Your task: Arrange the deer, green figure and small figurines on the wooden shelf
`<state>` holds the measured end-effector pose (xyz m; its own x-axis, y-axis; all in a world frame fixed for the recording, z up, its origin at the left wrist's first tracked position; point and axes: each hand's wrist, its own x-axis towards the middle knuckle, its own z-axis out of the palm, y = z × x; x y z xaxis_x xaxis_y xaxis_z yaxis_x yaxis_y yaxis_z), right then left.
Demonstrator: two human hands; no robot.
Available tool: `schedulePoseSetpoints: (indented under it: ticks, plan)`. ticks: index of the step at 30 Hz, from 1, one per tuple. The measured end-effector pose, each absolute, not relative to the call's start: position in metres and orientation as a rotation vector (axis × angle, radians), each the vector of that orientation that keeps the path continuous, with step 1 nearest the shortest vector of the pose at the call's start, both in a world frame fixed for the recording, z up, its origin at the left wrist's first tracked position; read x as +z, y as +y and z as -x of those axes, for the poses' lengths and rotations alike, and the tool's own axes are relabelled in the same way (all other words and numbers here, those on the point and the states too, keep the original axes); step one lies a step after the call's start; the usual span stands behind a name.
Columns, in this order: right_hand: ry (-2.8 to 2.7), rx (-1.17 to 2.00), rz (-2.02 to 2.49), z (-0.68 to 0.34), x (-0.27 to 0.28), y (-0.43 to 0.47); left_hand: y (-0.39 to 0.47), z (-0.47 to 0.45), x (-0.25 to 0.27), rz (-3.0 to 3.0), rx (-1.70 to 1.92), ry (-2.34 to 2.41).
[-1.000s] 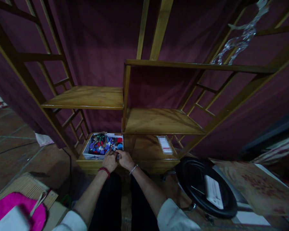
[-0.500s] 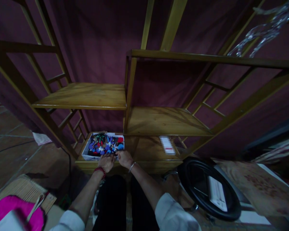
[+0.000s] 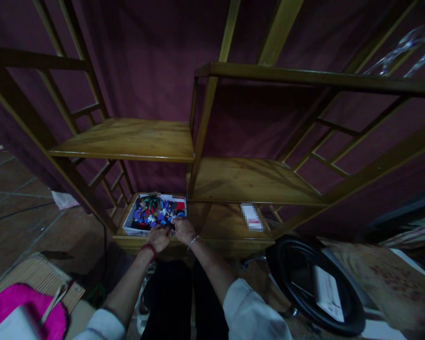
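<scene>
A shallow white box (image 3: 129,225) sits at the left end of the lowest shelf. It is filled with small colourful pieces (image 3: 159,215) in blue, purple, red, white and green, too small to name. At the box's front right corner my two hands meet. My left hand (image 3: 159,237), with a red bead bracelet at the wrist, has its fingers bent at the box's front edge. Beside it, my right hand (image 3: 184,231) wears a silver bangle, and its fingers are pinched together close to the left fingertips. Whatever lies between the fingers is dark and hard to make out.
A wooden shelf unit (image 3: 241,177) stands before me. A blurred-out white item (image 3: 252,217) lies on its lowest shelf. Right of my legs is a round black stool (image 3: 279,269) bearing a white box (image 3: 327,293). A pink cushion (image 3: 53,309) is at lower left.
The view has shifted slightly, so the shelf's right part sits further right. Both hands stay together at the box's front corner, with only slight finger movement.
</scene>
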<state>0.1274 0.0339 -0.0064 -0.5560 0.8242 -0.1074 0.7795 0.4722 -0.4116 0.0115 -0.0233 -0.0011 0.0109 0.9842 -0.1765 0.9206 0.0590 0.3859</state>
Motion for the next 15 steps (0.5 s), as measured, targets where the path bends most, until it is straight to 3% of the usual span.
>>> schedulePoseSetpoints:
  ticks: [15]
  plan:
    - [-2.58, 0.514, 1.519, -0.117, -0.005, 0.031, 0.005, 0.002, -0.002, -1.392, 0.465, 2.344]
